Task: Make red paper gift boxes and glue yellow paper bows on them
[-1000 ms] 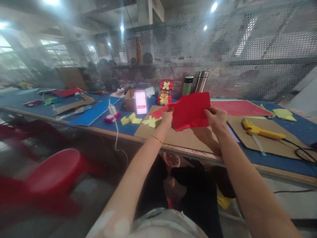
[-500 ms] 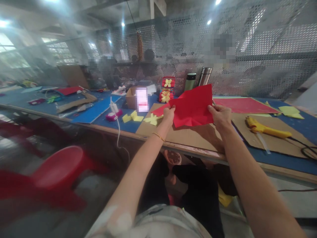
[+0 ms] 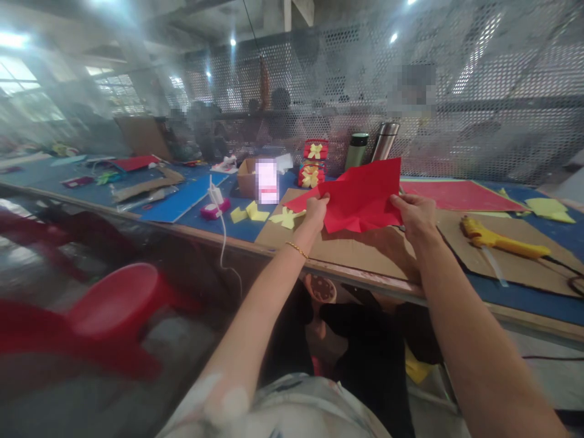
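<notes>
A creased sheet of red paper (image 3: 365,194) is stretched between my two hands above the cardboard mat (image 3: 356,249). My left hand (image 3: 317,213) pinches its left side, thumb on top. At the right edge, my right hand (image 3: 414,216) grips it between thumb and fingers. A yellow paper bow (image 3: 286,217) lies just left of my left hand on the cardboard. Folded yellow paper pieces (image 3: 250,212) rest further left. Beyond the sheet stand small red boxes with yellow bows (image 3: 312,175), stacked on each other.
A yellow glue gun (image 3: 506,239) lies on cardboard at right. Behind are a green flask (image 3: 356,151), a steel flask (image 3: 385,141) and large red sheets (image 3: 465,196). A charger with a white cable (image 3: 215,194) and a blue board (image 3: 182,199) are left. A red stool (image 3: 116,298) stands below.
The whole view has shifted slightly, so things appear a little further right. Both hands keep their hold on the red paper, which looks nearly the same.
</notes>
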Demonstrator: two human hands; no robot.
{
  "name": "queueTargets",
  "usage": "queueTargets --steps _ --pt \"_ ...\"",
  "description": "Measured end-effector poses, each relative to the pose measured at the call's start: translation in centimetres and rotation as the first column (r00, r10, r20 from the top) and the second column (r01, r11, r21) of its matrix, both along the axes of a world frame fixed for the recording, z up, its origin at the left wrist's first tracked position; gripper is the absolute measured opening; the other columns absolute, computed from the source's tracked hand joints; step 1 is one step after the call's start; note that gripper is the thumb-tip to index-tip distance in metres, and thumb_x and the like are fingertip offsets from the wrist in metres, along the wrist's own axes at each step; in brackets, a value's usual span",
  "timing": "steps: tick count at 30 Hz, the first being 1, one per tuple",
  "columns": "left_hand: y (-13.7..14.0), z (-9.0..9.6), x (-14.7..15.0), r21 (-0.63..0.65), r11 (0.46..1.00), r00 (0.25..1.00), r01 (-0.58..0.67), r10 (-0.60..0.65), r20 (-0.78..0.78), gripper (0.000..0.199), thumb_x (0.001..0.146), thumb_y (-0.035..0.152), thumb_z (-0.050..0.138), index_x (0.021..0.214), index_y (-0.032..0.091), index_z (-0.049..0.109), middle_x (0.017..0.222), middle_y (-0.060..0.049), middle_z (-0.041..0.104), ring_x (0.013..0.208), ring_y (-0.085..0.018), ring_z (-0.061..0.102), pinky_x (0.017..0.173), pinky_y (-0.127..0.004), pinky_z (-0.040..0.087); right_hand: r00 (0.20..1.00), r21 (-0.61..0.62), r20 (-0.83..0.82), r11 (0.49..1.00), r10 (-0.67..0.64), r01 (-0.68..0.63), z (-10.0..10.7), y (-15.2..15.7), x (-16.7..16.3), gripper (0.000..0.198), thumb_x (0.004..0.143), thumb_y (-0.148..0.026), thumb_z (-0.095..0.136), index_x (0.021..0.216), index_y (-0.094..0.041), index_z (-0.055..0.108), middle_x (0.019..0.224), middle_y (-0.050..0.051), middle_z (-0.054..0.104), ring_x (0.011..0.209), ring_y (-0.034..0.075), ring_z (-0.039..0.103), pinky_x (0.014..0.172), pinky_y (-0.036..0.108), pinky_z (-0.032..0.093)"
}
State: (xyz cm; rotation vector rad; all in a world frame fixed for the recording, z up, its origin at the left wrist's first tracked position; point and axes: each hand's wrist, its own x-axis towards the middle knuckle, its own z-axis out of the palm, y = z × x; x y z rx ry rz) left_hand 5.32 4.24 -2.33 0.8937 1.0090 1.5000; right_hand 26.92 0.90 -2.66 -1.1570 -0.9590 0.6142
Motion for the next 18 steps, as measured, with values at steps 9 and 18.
queueTargets --steps 9,18 --pt "0.1 0.0 -0.1 -0.015 1.000 1.000 0.010 -0.010 0.017 0.012 0.079 0.019 0.084 0.083 0.016 0.073 0.089 -0.007 0.078 0.102 -0.025 0.072 0.094 -0.038 0.054 0.996 -0.043 -0.080 0.999 -0.027 0.024 1.0 -0.8 -0.7 0.008 0.069 -0.014 0.076 0.063 -0.017 0.070 0.056 0.002 0.067 0.051 0.015 0.057 0.051 0.028 0.047" --pt "-0.1 -0.1 -0.3 -0.016 1.000 0.998 0.020 -0.019 0.058 0.019 0.081 0.029 0.086 0.090 0.017 0.074 0.087 -0.005 0.077 0.098 -0.025 0.072 0.091 -0.040 0.056 0.995 -0.052 -0.103 0.999 -0.017 0.011 1.2 -0.9 -0.8 0.009 0.069 -0.012 0.076 0.063 -0.016 0.070 0.057 0.002 0.068 0.053 0.013 0.058 0.053 0.026 0.048"
